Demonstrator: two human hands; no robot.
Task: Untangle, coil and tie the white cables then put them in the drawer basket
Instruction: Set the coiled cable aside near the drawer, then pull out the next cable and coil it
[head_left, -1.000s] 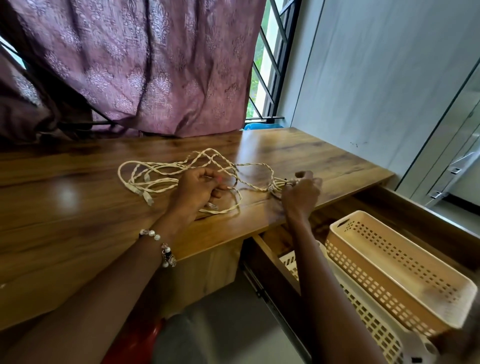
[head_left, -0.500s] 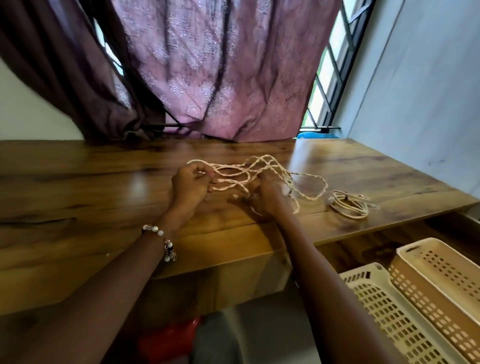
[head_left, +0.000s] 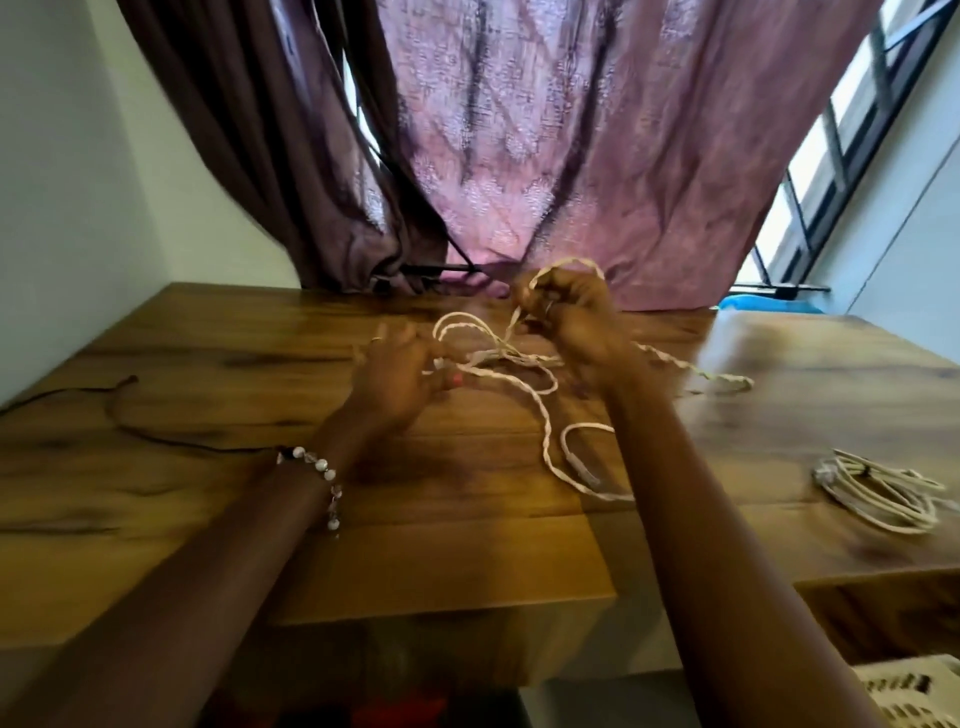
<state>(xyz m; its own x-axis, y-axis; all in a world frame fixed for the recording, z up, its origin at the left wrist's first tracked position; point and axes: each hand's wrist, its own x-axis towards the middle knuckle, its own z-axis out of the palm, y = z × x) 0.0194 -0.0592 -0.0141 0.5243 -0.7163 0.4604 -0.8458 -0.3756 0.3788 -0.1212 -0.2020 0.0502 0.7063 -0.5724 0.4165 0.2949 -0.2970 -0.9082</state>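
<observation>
A tangle of twisted white cables (head_left: 540, 415) lies in the middle of the wooden desk (head_left: 208, 364). My right hand (head_left: 576, 317) is raised above the desk and grips a loop of that cable, which arches over its knuckles. My left hand (head_left: 400, 374) sits lower, to the left, and pinches a strand of the same tangle near a small plug. A coiled, tied white cable (head_left: 878, 493) lies on the desk at the right. Only a corner of a cream perforated basket (head_left: 914, 691) shows at the bottom right.
A thin black cord (head_left: 119, 410) snakes over the desk's left side. Purple and brown curtains (head_left: 519, 156) hang behind the desk, brushing its back edge. A barred window (head_left: 841, 156) is at the right, a white wall at the left.
My right hand has lifted a loop of cable up off the desk. The view has swung left and up, so the baskets have nearly left the frame.
</observation>
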